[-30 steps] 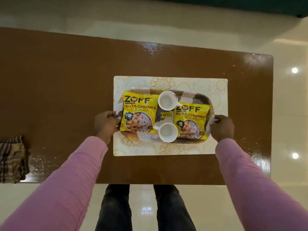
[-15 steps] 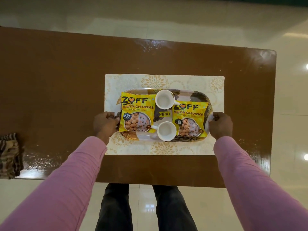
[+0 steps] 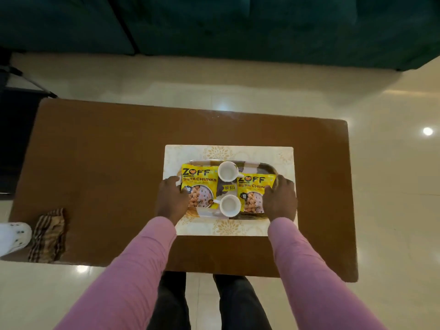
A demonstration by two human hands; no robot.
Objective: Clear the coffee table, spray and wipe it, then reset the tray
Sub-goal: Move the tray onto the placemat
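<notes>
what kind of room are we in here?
Most likely a home living room: a low brown coffee table, a dark green sofa just beyond it, a glossy tiled floor, and a tray with two cups and snack packets.

The coffee table (image 3: 95, 163) is surfaced in smooth brown wood-look board, with a sheen along its edges. The placemat (image 3: 190, 153) is finished pale and matt, printed with gold flowers. A glossy patterned face is shown by the tray (image 3: 257, 166). The 2 packets (image 3: 198, 184) (image 3: 252, 186) are made of shiny yellow plastic film. The 2 cups (image 3: 227, 171) (image 3: 229, 205) are smooth, white and glazed-looking. The checked cloth (image 3: 47, 235) is woven and matt. The floor (image 3: 381, 186) is laid in polished, reflecting tiles.
</notes>
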